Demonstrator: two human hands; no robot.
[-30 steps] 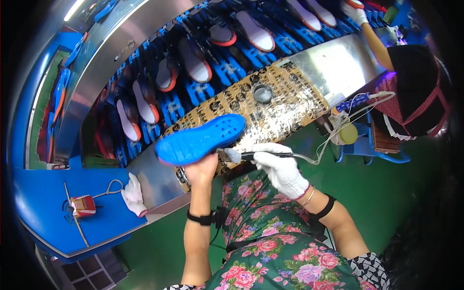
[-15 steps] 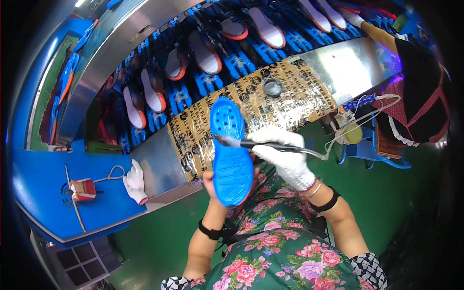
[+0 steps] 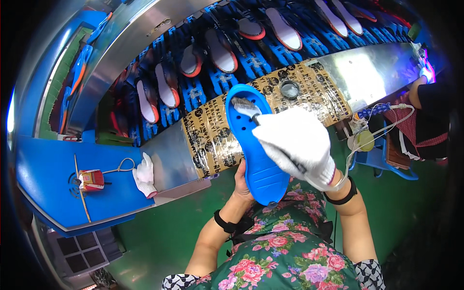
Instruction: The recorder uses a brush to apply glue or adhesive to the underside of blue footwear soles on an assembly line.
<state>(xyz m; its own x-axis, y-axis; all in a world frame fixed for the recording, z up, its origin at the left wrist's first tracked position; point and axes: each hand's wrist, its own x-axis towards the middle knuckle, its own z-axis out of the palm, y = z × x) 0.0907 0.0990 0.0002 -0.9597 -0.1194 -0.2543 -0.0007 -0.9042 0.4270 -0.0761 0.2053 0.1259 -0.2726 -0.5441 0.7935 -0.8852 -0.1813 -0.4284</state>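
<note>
My bare left hand [image 3: 242,182] grips a blue shoe sole [image 3: 265,166] from its left side and underneath, with the thumb at its edge. The sole is tilted, its hollow inner side facing up, with several round holes in the far end. In a white knitted glove, my right hand [image 3: 302,140] is closed around a brush [image 3: 247,107] with a thin hose on its handle. The bristles touch the far end of the sole's inside, near its left rim. Most of the brush handle is hidden by the glove.
Beyond a ledge covered with brown printed tape [image 3: 212,137], shoes rest bottom-up on blue racks [image 3: 253,65]. A small round dish [image 3: 290,90] sits on the tape. At left, a white glove [image 3: 144,176] and a red box [image 3: 92,180] lie on a blue table [image 3: 43,193]. A co-worker's arm [image 3: 416,92] reaches in at right.
My right hand has moved the brush toward the far end of the sole and turned so its back shows. The whole scene has shifted right; the co-worker's hand has moved nearer along the ledge.
</note>
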